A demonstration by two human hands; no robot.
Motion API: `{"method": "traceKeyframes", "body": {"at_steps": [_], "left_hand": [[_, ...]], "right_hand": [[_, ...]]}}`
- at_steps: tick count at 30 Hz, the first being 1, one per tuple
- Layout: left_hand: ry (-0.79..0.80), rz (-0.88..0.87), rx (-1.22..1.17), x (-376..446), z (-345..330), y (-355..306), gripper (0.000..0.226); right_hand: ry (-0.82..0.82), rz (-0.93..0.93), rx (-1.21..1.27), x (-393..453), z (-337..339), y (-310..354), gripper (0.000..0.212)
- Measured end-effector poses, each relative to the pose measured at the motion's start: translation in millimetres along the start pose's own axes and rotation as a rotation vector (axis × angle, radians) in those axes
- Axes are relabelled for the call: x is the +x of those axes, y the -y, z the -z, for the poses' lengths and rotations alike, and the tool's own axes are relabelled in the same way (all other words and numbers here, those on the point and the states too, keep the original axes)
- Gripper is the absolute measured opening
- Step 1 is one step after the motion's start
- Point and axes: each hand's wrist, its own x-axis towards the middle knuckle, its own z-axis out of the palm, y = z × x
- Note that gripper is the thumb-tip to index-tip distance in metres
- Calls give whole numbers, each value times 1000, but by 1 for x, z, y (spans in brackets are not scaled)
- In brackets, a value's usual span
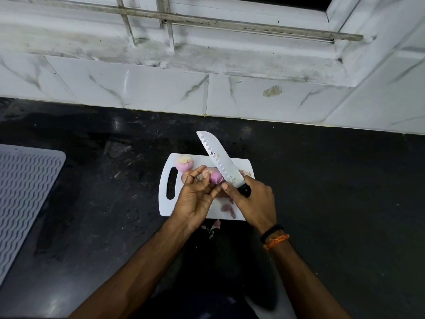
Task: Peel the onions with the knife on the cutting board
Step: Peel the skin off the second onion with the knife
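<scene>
Pink onion (216, 176) sits in the left hand's (195, 196) fingertips above the white cutting board (165, 180); the right hand (255, 201) grips the knife (218, 157) by its handle. Good practice would be catching loose skin between thumb and blade heel, pulling gently. Another onion (184, 162) waits on the board's far corner.

Dim, soft picture — glare spots on the dark counter (96, 180), edges bowed.
</scene>
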Motion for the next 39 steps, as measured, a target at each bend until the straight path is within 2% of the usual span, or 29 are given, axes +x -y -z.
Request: {"method": "traceKeyframes", "body": {"at_steps": [2, 6, 18, 23, 31, 35, 37, 39], "left_hand": [[10, -10, -11, -1, 0, 0, 47], [36, -32, 5, -4, -2, 0, 51], [46, -35, 128, -4, 3, 0, 41], [24, -25, 218, -2, 7, 4, 40], [57, 19, 252, -5, 7, 3, 35], [5, 32, 292, -3, 6, -2, 44], [-23, 15, 317, -3, 5, -3, 32], [-53, 15, 304, -1, 4, -3, 9]], "right_hand": [[16, 15, 23, 0, -1, 3, 52], [-49, 45, 2, 0, -4, 5, 69], [-127, 126, -122, -4, -4, 12, 68], [-178, 86, -130, -4, -5, 11, 89], [-201, 128, -113, 1, 2, 6, 83], [-195, 160, -82, 5, 5, 1, 58], [-207, 188, -79, 5, 5, 0, 59], [-214, 207, -89, 2, 3, 1, 67]]}}
